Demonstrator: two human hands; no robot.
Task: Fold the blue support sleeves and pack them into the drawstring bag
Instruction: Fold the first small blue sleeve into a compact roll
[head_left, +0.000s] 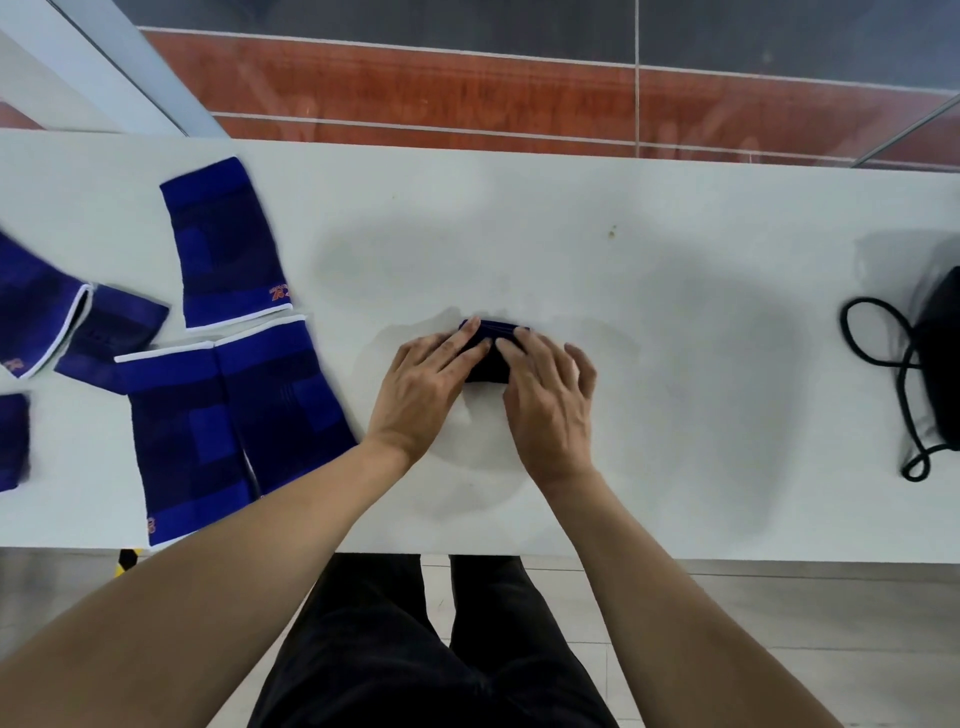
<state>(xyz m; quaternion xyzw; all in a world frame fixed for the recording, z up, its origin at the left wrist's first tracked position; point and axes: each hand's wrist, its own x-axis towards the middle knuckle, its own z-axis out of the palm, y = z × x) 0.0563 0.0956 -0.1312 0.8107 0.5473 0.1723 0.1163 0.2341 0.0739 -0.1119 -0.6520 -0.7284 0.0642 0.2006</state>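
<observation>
1. The long white table (675, 208) carries everything; nothing looks packed yet, so I'd judge the job barely begun.
2. Well off to the right of the fingers, the black fabric drawstring bag (943, 358) lies at the table's edge with its cord looped out. I cannot tell if it holds anything.
3. Off to the left of the fingers, several flat blue knitted support sleeves (228, 249) lie unfolded, still to do.
4. Under both hands sits one small folded blue sleeve bundle (480, 358).
5. The left hand (421, 395) and right hand (545, 400) press it flat, fingers nearly straight.
</observation>
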